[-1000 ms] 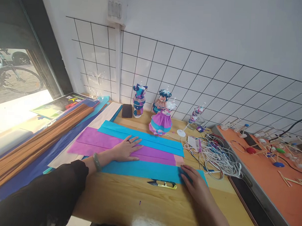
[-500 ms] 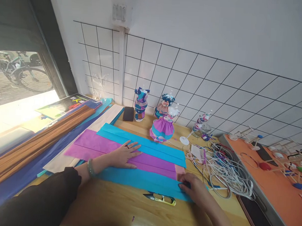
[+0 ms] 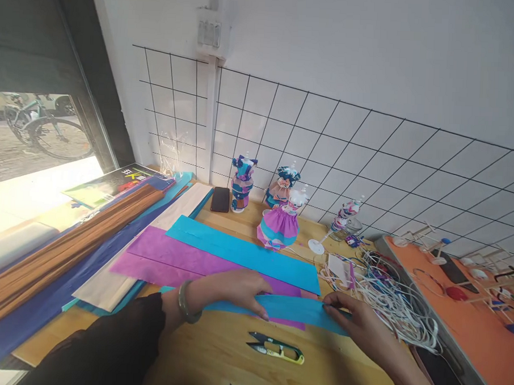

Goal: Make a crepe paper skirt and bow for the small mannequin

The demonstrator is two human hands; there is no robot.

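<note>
My right hand (image 3: 349,314) pinches the right end of a blue crepe paper strip (image 3: 294,309), which is raised a little off the table. Further left along the same strip, my left hand (image 3: 244,291) holds it, thumb in front and the other fingers partly hidden behind. Purple paper (image 3: 186,260) lies under and behind the strip, and part of it shows below the strip's lower edge. Another wide blue strip (image 3: 246,251) lies flat farther back. Yellow-and-black thread snips (image 3: 276,347) rest on the wood in front of my hands, blades apart.
Small dress forms in paper outfits, one in a purple skirt (image 3: 279,224), stand at the back beside a dark phone (image 3: 220,200). Tangled white cords (image 3: 388,297) lie at right, near an orange board (image 3: 460,315). Folded brown paper (image 3: 76,230) lies at left.
My left hand has come off the flat purple paper and moved right and nearer, onto the front blue strip. That strip is now lifted, uncovering purple below. The camera view has shifted slightly.
</note>
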